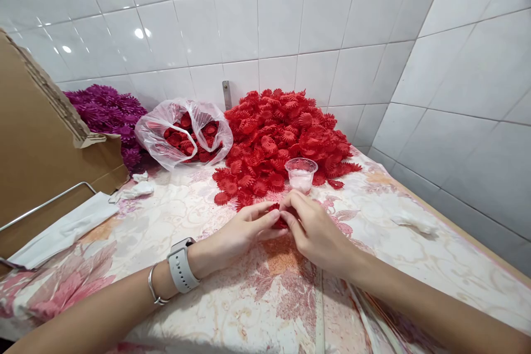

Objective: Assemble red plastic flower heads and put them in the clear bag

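Observation:
Between my two hands is a red fabric flower [280, 223], partly hidden by the fingers. My left hand [253, 227] grips it from the left with thumb and fingers. From the other side, the thumb and fingertips of my right hand [309, 227] pinch at the same flower. Just beyond the hands stands a small clear plastic cup [301, 176] with whitish contents. A large heap of red fabric flowers [282, 138] lies behind it, spreading toward the cup and my fingers.
Left of the heap sits a clear plastic bag [182, 134] of darker red pieces, beside a purple flower pile [110, 113]. A cardboard box [50, 110] stands at the left. Crumpled tissues [135, 191] and a white scrap [415, 224] lie on the floral tablecloth [178, 265]. Tiled walls enclose the back and right.

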A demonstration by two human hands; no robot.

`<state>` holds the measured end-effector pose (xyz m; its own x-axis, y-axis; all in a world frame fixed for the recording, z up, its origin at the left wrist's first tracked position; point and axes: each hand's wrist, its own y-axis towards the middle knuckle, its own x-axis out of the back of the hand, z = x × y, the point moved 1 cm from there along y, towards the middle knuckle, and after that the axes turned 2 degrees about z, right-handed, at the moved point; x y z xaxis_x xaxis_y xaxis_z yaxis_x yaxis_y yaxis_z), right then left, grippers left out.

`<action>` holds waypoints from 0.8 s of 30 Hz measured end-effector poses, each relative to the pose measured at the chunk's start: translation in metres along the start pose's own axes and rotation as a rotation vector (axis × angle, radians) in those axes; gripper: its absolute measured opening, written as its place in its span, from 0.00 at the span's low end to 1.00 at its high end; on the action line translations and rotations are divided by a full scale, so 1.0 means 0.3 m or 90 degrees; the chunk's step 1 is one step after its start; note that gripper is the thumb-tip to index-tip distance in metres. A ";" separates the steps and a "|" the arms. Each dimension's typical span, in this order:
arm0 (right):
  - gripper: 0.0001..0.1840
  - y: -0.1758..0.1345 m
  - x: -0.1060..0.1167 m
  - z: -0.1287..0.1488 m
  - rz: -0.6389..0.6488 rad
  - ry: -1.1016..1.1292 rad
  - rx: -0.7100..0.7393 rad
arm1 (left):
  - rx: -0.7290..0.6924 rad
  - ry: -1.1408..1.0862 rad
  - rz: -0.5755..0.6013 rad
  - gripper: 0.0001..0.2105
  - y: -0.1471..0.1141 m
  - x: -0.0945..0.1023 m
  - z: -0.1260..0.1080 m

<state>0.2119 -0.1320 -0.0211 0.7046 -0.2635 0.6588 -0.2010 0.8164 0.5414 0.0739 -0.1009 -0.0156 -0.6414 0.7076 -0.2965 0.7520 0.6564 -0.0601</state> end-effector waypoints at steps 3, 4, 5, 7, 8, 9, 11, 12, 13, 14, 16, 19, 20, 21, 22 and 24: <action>0.07 0.009 0.010 -0.003 0.013 0.100 -0.108 | -0.002 -0.017 0.017 0.10 -0.002 -0.002 -0.011; 0.07 0.011 0.010 -0.009 0.015 0.134 -0.140 | -0.005 -0.028 0.024 0.09 -0.003 -0.003 -0.013; 0.07 0.012 0.008 -0.017 0.015 0.171 -0.170 | -0.008 -0.039 0.029 0.09 -0.003 -0.004 -0.014; 0.07 0.012 0.000 -0.036 0.015 0.259 -0.220 | -0.006 -0.057 0.033 0.08 -0.004 -0.004 -0.013; 0.08 0.012 -0.006 -0.044 0.017 0.311 -0.244 | -0.003 -0.066 0.030 0.08 -0.003 -0.004 -0.013; 0.09 0.012 -0.012 -0.051 0.021 0.364 -0.265 | 0.000 -0.074 0.022 0.07 -0.003 -0.004 -0.012; 0.13 0.011 -0.022 -0.058 0.026 0.460 -0.303 | 0.002 -0.091 -0.001 0.06 -0.001 -0.003 -0.010; 0.15 0.011 -0.026 -0.059 0.025 0.499 -0.319 | -0.001 -0.099 -0.011 0.05 0.000 -0.003 -0.010; 0.16 0.011 -0.029 -0.057 0.023 0.532 -0.332 | -0.004 -0.106 -0.019 0.04 0.001 -0.002 -0.010; 0.17 0.012 -0.031 -0.055 0.017 0.560 -0.344 | -0.004 -0.112 -0.025 0.03 0.001 -0.002 -0.010; 0.18 0.013 -0.035 -0.048 0.006 0.613 -0.367 | -0.005 -0.122 -0.038 0.02 0.003 -0.002 -0.009; 0.18 0.014 -0.041 -0.043 -0.006 0.676 -0.391 | -0.010 -0.131 -0.053 0.03 0.004 -0.006 -0.008; 0.18 0.014 -0.042 -0.043 -0.004 0.692 -0.397 | -0.014 -0.130 -0.054 0.03 0.005 -0.008 -0.008; 0.18 0.014 -0.043 -0.045 -0.001 0.701 -0.401 | -0.019 -0.126 -0.053 0.03 0.006 -0.011 -0.008; 0.17 0.014 -0.043 -0.047 0.003 0.696 -0.400 | -0.024 -0.118 -0.052 0.02 0.006 -0.012 -0.008; 0.15 0.013 -0.036 -0.052 0.013 0.627 -0.368 | -0.029 -0.089 -0.057 0.02 0.008 -0.012 -0.006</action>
<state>0.2143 -0.1180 -0.0342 0.9837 0.0619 -0.1688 -0.0549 0.9974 0.0461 0.0776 -0.1013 -0.0129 -0.6762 0.6043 -0.4213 0.6827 0.7290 -0.0501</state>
